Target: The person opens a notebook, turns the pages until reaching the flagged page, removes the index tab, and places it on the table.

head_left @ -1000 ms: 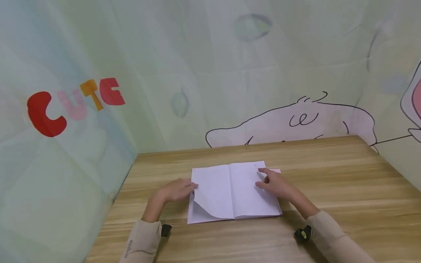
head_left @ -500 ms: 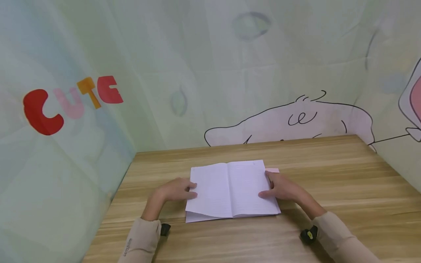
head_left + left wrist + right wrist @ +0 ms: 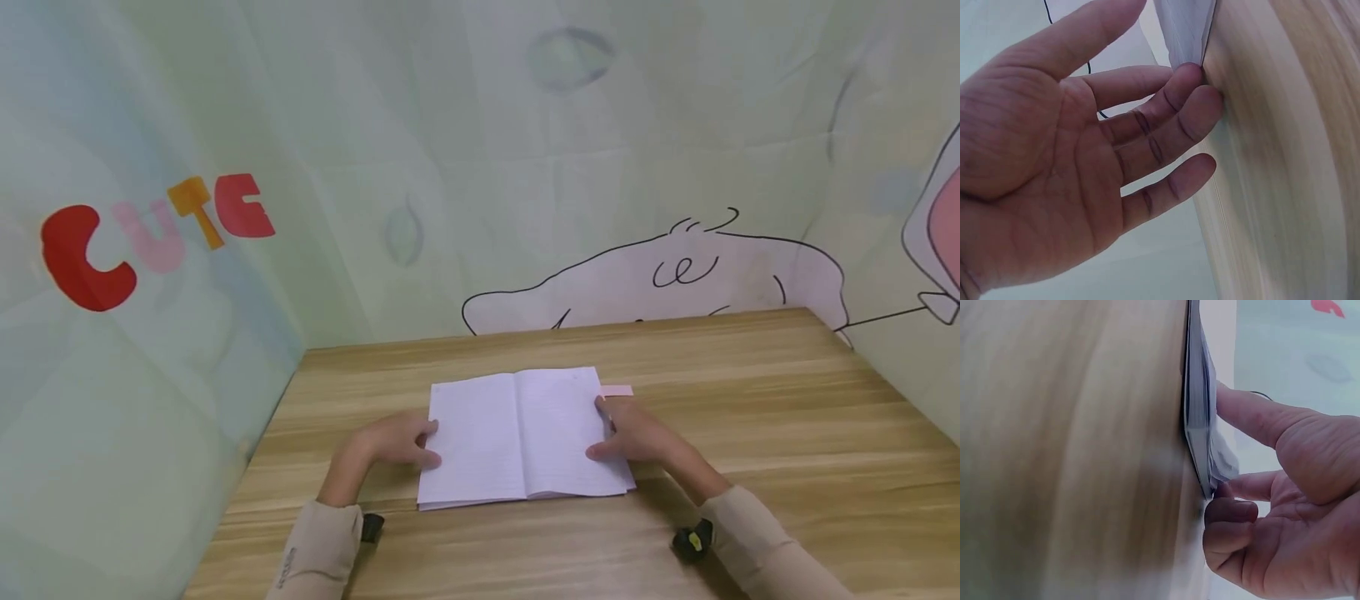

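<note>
An open notebook [image 3: 480, 433] with white lined pages lies on the wooden table. At its left edge is my left hand [image 3: 390, 437], the thumb on the page margin. In the left wrist view the fingers of that hand are loosely bent and touch the notebook's edge [image 3: 1188, 31]. My right hand [image 3: 637, 429] pinches the right edge, thumb on top of the page and index finger at the side. The right wrist view shows page edges [image 3: 1197, 406] stacked side-on, a sheet corner curling by the index fingertip and the other fingers curled in.
A pink slip [image 3: 618, 390] sticks out past the notebook's upper right side. Wood-grain tabletop [image 3: 750, 392] surrounds the notebook. Behind and to the left hangs a printed cloth backdrop [image 3: 360, 167]. A dark wrist device [image 3: 692, 540] sits at the right cuff.
The lifted lower left page corner has come down flat. My right hand has moved from pointing over the right page to the right edge. My left thumb has spread lower along the left edge.
</note>
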### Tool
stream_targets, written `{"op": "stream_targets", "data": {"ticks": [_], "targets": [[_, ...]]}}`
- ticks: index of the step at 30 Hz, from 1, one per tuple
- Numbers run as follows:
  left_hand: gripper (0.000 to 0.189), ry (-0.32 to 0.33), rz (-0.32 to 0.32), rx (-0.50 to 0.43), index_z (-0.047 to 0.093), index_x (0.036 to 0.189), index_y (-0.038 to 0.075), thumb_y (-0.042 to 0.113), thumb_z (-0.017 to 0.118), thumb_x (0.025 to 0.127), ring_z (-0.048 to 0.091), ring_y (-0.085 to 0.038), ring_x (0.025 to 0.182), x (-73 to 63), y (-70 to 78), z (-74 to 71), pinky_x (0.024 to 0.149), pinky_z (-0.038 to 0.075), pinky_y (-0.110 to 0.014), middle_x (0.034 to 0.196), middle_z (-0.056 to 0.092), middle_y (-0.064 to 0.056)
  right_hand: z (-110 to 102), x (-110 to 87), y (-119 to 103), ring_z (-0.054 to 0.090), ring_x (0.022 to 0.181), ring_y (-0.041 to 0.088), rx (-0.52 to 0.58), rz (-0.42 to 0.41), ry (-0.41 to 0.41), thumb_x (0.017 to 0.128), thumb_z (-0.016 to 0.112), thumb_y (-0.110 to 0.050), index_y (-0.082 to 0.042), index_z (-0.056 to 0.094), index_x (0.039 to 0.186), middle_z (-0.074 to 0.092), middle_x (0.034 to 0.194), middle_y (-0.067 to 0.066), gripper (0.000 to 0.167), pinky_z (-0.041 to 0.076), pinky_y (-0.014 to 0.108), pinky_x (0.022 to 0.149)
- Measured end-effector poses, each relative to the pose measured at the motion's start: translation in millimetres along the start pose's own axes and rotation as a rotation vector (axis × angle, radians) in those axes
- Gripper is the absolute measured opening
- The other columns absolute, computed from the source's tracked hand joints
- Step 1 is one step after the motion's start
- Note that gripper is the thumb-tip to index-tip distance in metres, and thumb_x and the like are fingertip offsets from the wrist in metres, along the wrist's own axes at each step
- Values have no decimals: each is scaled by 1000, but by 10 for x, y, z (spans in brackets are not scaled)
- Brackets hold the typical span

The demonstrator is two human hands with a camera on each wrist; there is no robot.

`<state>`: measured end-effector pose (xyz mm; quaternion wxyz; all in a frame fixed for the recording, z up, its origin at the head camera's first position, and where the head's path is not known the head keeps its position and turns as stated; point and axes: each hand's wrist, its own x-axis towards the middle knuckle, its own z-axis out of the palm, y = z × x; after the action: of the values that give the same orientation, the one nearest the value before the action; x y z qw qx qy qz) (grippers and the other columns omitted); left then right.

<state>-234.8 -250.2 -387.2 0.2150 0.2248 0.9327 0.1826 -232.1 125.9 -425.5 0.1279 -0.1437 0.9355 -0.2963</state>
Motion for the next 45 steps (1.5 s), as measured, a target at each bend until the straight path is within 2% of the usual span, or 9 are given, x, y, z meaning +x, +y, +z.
{"op": "stream_targets", "data": {"ticks": [5, 10, 18, 24, 31, 36, 42, 45], "targets": [[28, -1, 2, 2, 53, 77, 9, 22, 74, 90, 39, -12, 61, -13, 9, -10, 57, 31, -26, 67, 43, 2, 4, -17, -70, 47, 128, 46, -77, -10, 23, 80, 84, -23, 15, 45, 141, 47, 139, 36, 81, 37, 57, 105], [28, 4, -10, -5, 53, 77, 9, 22, 74, 90, 39, -13, 61, -28, 25, -1, 58, 32, -27, 67, 43, 1, 12, -16, -93, 49, 127, 45, -48, -20, 24, 79, 84, -17, 18, 45, 139, 49, 137, 36, 79, 37, 56, 105], [26, -1, 4, -26, 55, 77, 9, 21, 74, 91, 40, -12, 60, -35, -1, 31, 56, 32, -26, 66, 44, 2, 17, -19, -121, 54, 121, 39, -14, 23, 28, 78, 85, -13, 19, 45, 137, 54, 133, 34, 78, 41, 55, 103], [24, 1, -5, -24, 56, 79, 9, 21, 73, 91, 41, -13, 61, -50, 7, 26, 56, 33, -27, 67, 45, 1, 35, 13, -170, 60, 105, 32, -48, 53, 37, 80, 82, -10, 19, 50, 131, 61, 120, 29, 67, 48, 51, 94], [23, 0, -26, -22, 56, 80, 9, 20, 73, 91, 41, -13, 62, -46, 24, -3, 57, 33, -27, 68, 45, 1, 25, 34, -201, 59, 110, 33, -21, 134, 52, 82, 82, -11, 15, 45, 136, 58, 127, 29, 70, 48, 52, 95], [24, 5, 2, 5, 55, 79, 10, 20, 73, 91, 41, -12, 61, -55, 13, -7, 56, 32, -26, 67, 44, 3, 1, 29, -203, 58, 93, 27, 8, 147, 72, 80, 83, -10, 9, 48, 127, 61, 112, 20, 61, 51, 47, 86], [22, -10, 56, 50, 54, 80, 9, 12, 73, 90, 41, -11, 63, -66, 3, -19, 58, 33, -25, 69, 46, 2, -26, 12, -169, 56, 90, 27, 36, 147, 84, 82, 79, -13, 12, 50, 120, 60, 106, 19, 54, 51, 45, 83], [21, -13, 73, 72, 54, 81, 8, 9, 73, 90, 42, -11, 65, -70, 2, -22, 59, 34, -25, 71, 47, 2, -52, 8, -152, 56, 85, 26, 49, 132, 101, 85, 75, -13, 12, 53, 113, 59, 98, 17, 44, 51, 42, 77]]}}
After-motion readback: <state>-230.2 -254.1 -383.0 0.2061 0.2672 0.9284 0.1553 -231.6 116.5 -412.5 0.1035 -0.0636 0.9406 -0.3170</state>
